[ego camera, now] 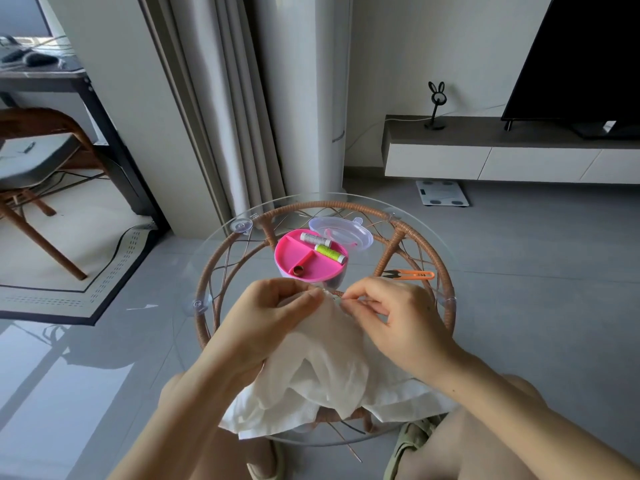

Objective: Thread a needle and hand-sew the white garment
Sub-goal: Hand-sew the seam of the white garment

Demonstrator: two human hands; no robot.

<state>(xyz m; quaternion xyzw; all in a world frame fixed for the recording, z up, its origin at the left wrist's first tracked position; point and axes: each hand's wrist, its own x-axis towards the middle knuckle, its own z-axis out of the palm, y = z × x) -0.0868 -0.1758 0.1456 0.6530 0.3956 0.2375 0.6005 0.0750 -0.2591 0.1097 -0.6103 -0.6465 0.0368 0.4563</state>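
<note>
The left hand (273,310) pinches the white garment (332,362) at its raised edge above the glass table (207,258). The right hand (391,317) pinches an apparent needle (340,298) there. Recommended: keep the fabric taut and the stitches small.

thin white matt woven cloth garment (332,362) | round clear glossy glass tabletop (460,237) | brown woven rattan frame (332,205) | glossy pink plastic sewing box (294,252) | clear smooth plastic lid (341,230) | orange plastic-handled thread snips (414,274)
</note>
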